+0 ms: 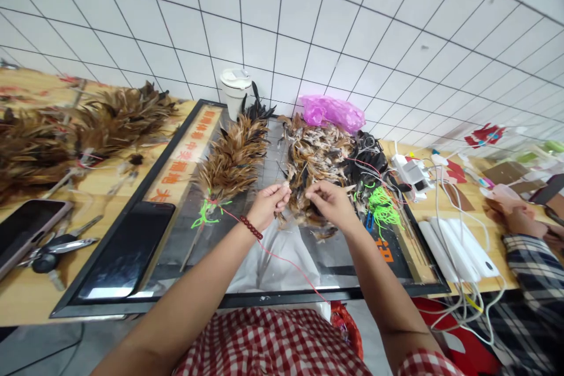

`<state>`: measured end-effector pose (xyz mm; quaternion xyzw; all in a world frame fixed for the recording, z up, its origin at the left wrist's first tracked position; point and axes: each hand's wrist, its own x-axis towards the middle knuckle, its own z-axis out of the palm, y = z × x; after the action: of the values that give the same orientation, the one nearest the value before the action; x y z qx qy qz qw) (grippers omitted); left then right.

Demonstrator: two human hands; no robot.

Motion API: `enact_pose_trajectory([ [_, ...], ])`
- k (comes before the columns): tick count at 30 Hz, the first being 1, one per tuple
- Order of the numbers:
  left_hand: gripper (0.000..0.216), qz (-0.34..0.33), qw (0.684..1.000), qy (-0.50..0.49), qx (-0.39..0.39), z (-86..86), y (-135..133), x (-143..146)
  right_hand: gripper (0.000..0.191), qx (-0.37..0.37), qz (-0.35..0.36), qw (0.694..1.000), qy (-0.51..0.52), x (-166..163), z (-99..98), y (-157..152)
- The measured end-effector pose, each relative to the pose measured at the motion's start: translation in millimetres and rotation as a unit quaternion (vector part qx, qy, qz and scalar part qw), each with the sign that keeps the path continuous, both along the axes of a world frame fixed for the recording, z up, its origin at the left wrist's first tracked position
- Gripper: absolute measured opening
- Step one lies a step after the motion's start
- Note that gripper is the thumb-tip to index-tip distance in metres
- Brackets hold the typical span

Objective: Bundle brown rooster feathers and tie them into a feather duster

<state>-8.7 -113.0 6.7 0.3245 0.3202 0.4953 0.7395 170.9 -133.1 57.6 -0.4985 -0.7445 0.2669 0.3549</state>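
Observation:
My left hand, with a beaded bracelet on its wrist, is closed in a pinch, and small brown feathers show under its fingers. Close by on the right, my right hand has thumb and fingertips pressed together over the edge of the loose feather pile; what it pinches is too small to make out. To the left lies a brown feather duster tied with green string on a thin stick. A red thread runs from its tie under my left wrist toward my lap.
A black-framed board lies under the work. A phone, a white cup, a pink plastic bag, green strings and corded white power banks surround it. Another person's plaid sleeve is at right.

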Motion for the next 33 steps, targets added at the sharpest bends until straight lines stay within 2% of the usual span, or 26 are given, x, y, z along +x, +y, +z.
enact_pose_trajectory([
  [2,0.033,-0.001,1.0,-0.001,-0.001,0.2,0,0,0.014,0.016,-0.055,0.996,0.075,2,2.2,8],
  [5,0.033,0.0,1.0,0.0,-0.003,1.1,0,-1,0.014,0.039,-0.084,0.986,0.14,0,3.3,16],
  [9,0.034,-0.005,1.0,-0.003,-0.005,2.1,-1,-1,0.018,-0.033,-0.133,0.951,0.277,-10,-2.5,21],
  [11,0.034,-0.008,1.0,-0.006,-0.008,2.7,-1,-1,0.016,-0.01,-0.133,0.944,0.301,-15,-7.3,20],
  [13,0.034,-0.013,1.0,-0.007,-0.01,3.6,-1,-1,0.011,0.07,-0.115,0.953,0.27,-20,-12.4,17],
  [15,0.034,-0.022,1.0,-0.006,-0.009,4.7,-2,-1,0.008,0.154,-0.073,0.966,0.195,-24,-18.0,12],
  [17,0.034,-0.025,1.0,-0.009,-0.011,5.4,-3,0,0.017,0.22,-0.003,0.97,0.1,-26,-24.3,7],
  [19,0.034,-0.014,0.999,-0.021,-0.023,5.5,-3,1,0.024,0.276,0.068,0.959,0.014,-27,-30.9,3],
  [22,0.035,0.017,0.997,-0.048,-0.059,4.7,-1,2,0.024,0.334,0.103,0.934,-0.077,-25,-39.4,2],
  [25,0.037,0.033,0.994,-0.063,-0.086,3.7,1,2,0.022,0.352,0.117,0.92,-0.127,-22,-43.8,4],
  [28,0.035,0.029,0.993,-0.065,-0.091,3.6,1,1,0.022,0.348,0.149,0.916,-0.134,-19,-44.0,4],
  [33,0.032,0.036,0.994,-0.054,-0.088,3.7,0,2,0.023,0.284,0.188,0.931,-0.134,-21,-40.0,1],
])
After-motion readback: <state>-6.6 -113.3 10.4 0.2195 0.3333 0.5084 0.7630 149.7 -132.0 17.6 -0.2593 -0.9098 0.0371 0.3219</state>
